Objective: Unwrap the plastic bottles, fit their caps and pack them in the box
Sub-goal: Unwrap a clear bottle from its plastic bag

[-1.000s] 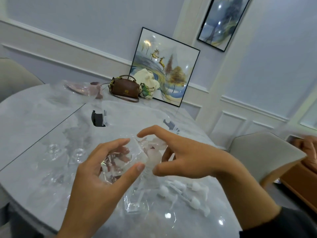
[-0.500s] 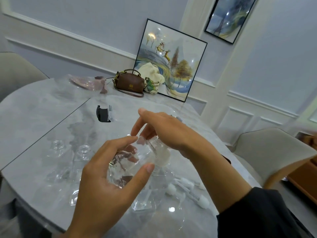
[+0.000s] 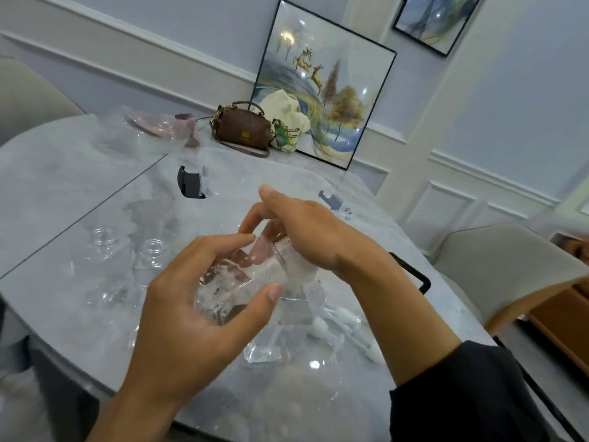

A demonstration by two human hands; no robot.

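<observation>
Hands meet above the marble counter (image 3: 79, 186), both on one clear plastic bottle (image 3: 229, 283) held tilted in the air. The left hand (image 3: 191, 323) cups its body, fingers (image 3: 229, 242) over the top and thumb underneath — curled firmly around it. The right hand (image 3: 306, 231) comes down over the bottle's neck end, fingers bent and closed on a frosted white cap (image 3: 296, 269) there. Two open-necked bottles (image 3: 153, 253) stand on the counter just left of the hands; white pump caps (image 3: 338, 323) lie scattered below the right wrist. Farther back — a brown handbag (image 3: 242, 129) beside a framed picture (image 3: 325, 90).
</observation>
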